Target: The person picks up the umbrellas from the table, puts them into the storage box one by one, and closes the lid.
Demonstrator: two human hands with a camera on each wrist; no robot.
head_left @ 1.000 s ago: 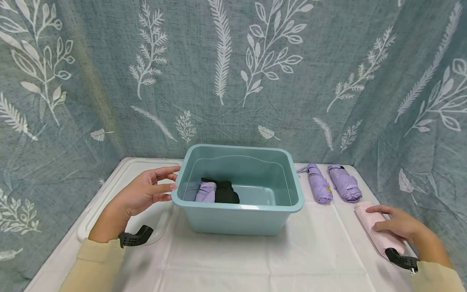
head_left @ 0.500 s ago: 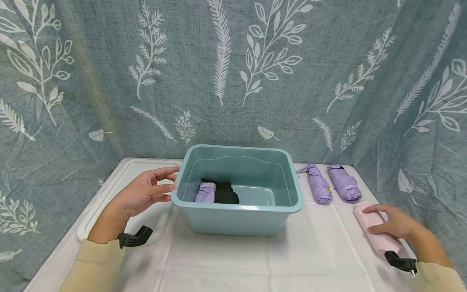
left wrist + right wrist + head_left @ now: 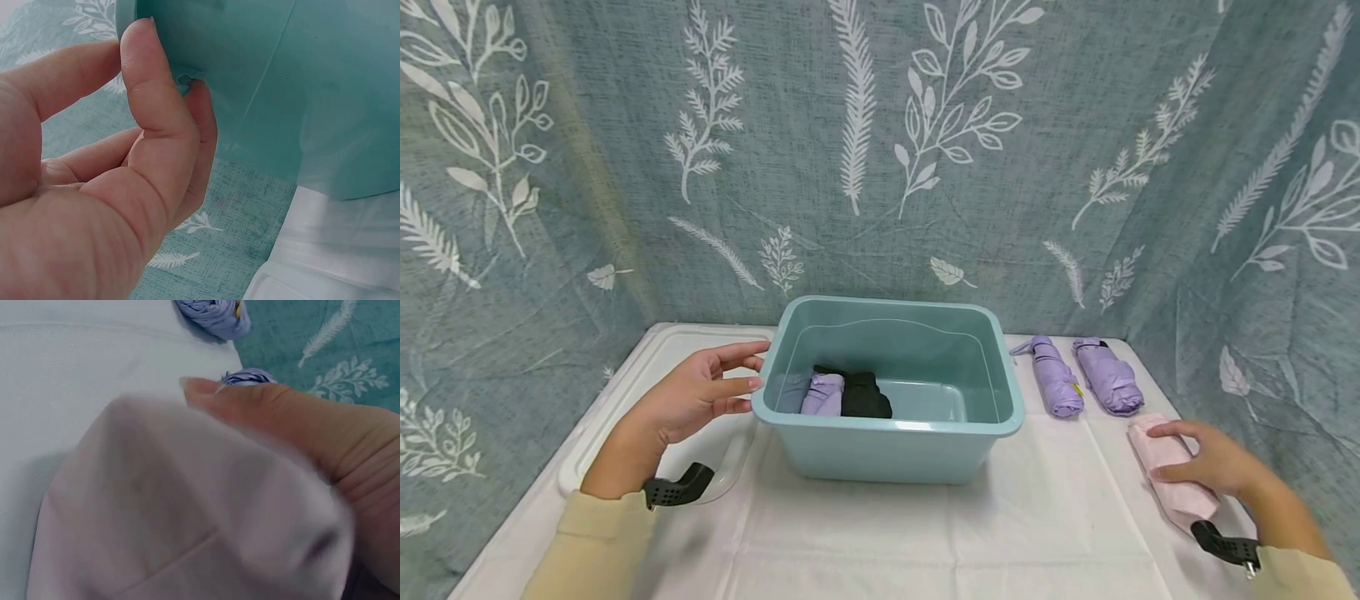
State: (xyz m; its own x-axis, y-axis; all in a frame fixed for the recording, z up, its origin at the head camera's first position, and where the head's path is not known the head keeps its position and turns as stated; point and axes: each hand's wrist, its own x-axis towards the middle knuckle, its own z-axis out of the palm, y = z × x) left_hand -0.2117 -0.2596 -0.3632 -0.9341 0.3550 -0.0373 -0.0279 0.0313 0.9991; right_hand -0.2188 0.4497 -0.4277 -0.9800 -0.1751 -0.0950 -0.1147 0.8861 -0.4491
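Right of the teal rectangular plastic tub (image 3: 887, 456), a person's right grip (image 3: 1213, 462) clasps a long pale-pink fabric roll (image 3: 1183, 498), far end slanting tubward.

Place: curtained-off work spot, room kind unclear | leaf-print curtain (image 3: 805, 125), three sides | white-clothed table (image 3: 1037, 525)

Head view colours: bin (image 3: 887, 457), centre, solid teal-blue, paler glare on its rim. Inside, left half: lavender bundle (image 3: 823, 395) beside black bundle (image 3: 867, 397). Right of centre, two lavender folding umbrellas (image 3: 1056, 379) (image 3: 1109, 380): left one has a yellow tag, right one a black end. Lower right, cloth bundle (image 3: 1186, 502), plain pale pink. Tablecloth (image 3: 850, 537) and left-side lid (image 3: 643, 379) white. Sleeves (image 3: 597, 542) beige. Curtain (image 3: 790, 158) mottled grey-blue, white leaf and fern print.
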